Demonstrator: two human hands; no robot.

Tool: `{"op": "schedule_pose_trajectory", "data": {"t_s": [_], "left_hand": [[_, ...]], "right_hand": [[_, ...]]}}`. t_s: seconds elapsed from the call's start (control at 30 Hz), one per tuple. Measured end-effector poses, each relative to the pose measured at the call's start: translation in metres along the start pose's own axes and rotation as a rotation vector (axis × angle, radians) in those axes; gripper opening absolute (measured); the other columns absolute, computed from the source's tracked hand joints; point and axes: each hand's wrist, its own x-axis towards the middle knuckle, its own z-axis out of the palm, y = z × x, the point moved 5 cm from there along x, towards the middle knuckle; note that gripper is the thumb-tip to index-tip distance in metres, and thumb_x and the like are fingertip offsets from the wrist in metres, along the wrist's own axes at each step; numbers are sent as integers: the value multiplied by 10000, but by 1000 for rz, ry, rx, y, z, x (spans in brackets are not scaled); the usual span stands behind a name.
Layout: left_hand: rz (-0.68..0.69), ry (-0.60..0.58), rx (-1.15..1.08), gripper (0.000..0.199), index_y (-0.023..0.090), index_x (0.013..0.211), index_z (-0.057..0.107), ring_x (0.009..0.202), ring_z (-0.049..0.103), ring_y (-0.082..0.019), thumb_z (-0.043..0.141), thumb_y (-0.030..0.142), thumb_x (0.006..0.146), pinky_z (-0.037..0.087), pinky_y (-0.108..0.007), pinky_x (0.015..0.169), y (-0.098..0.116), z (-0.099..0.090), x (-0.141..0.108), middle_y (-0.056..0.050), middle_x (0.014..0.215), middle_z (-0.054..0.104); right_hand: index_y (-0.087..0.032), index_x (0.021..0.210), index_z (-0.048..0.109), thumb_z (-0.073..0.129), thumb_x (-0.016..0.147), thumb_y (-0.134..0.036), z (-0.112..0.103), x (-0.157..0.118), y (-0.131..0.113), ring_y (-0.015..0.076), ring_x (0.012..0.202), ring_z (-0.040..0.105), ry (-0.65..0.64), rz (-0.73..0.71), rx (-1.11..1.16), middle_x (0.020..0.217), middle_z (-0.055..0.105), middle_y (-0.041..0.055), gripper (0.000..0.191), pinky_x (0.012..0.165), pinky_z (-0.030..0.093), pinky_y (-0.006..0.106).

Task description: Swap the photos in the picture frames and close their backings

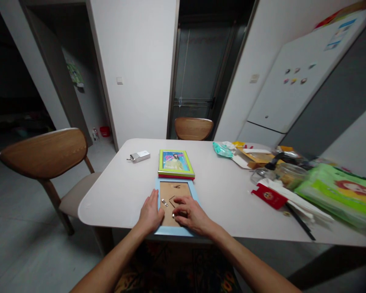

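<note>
On the light-blue rectangular frame (176,231), my left hand (151,212) lies unclenched; my right hand (192,213) curls at a small silvery metal clip (173,215), whether pinching I cannot tell.

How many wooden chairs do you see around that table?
2: the left chair, beside the table, and the far chair, beyond the table's far edge and partly hidden by it. Others could be out of sight.

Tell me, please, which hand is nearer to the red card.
Right. The right hand is over the blue frame, to the left of the red card; the left hand is at the frame's left edge, farther from the card.
</note>
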Motion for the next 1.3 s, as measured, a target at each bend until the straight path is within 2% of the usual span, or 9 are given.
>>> {"op": "schedule_pose_trajectory", "data": {"t_s": [0.17, 0.47, 0.57, 0.7, 0.8, 0.87, 0.97, 1.1, 1.3], "left_hand": [[3, 10, -42, 619, 30, 1256, 272, 1228, 260, -210, 407, 148, 663, 192, -331, 1016, 1, -1, 11, -164, 1326, 302], [10, 76, -123, 573, 51, 1225, 327, 1224, 268, -219, 454, 208, 689, 201, -356, 1013, 1, -5, 6, -165, 1318, 316], [-9, 143, -329, 538, 79, 1189, 368, 1155, 379, -223, 486, 278, 703, 286, -353, 967, 7, -15, 4, -156, 1261, 405], [-129, 155, -786, 476, 116, 1166, 355, 844, 591, -179, 473, 220, 717, 464, -308, 736, 9, -30, 6, -93, 992, 608], [-263, 154, -1066, 448, 120, 1148, 356, 678, 618, -150, 474, 169, 719, 482, -265, 615, -9, -40, 3, -48, 826, 653], [-328, 176, -1150, 407, 122, 1103, 399, 663, 619, -142, 492, 139, 707, 482, -254, 611, -28, -47, -3, -43, 810, 658], [-419, 229, -1126, 349, 133, 1048, 447, 657, 620, -131, 500, 113, 704, 485, -246, 614, -64, -57, -13, -41, 823, 659], [-448, 273, -845, 299, 138, 1019, 479, 699, 624, -134, 490, 135, 721, 488, -242, 631, -100, -69, -18, -40, 837, 660], [-435, 338, -579, 448, 124, 1095, 452, 948, 550, -235, 541, 159, 657, 403, -382, 845, -114, -80, -12, -102, 990, 600]], "right_hand": [[-206, 952, 602, 582, 631, -282, -10, -1, 7, 196, 957, 459, 63, 139, -99, 1079, 510, 71, 330, 828, 346, 315], [-153, 969, 600, 528, 606, -185, -24, 5, 11, 189, 866, 512, 13, 313, -116, 939, 604, 73, 371, 781, 364, 278], [-151, 939, 611, 521, 606, -185, -34, 11, 2, 192, 852, 517, 70, 317, -120, 926, 615, 70, 346, 789, 367, 292], [-164, 910, 609, 532, 614, -185, -39, 21, -28, 188, 864, 508, 155, 226, -76, 917, 611, 54, 306, 792, 374, 293], [-175, 937, 589, 548, 647, -236, -36, 24, -39, 182, 881, 510, 191, 157, 38, 942, 600, 53, 299, 787, 386, 292], [-183, 962, 573, 532, 680, -278, -36, 21, -29, 179, 872, 520, 221, 182, 75, 949, 596, 54, 301, 774, 396, 296], [-154, 996, 558, 492, 708, -286, -39, 9, 7, 186, 861, 531, 248, 343, -33, 958, 586, 85, 324, 758, 398, 297], [-105, 1082, 505, 473, 709, -296, -39, -7, 50, 208, 847, 541, 182, 547, -243, 955, 576, 132, 421, 746, 385, 304], [-91, 1083, 490, 468, 668, -228, -31, -9, 72, 222, 856, 555, 124, 642, -278, 946, 601, 145, 438, 721, 385, 295]]}}
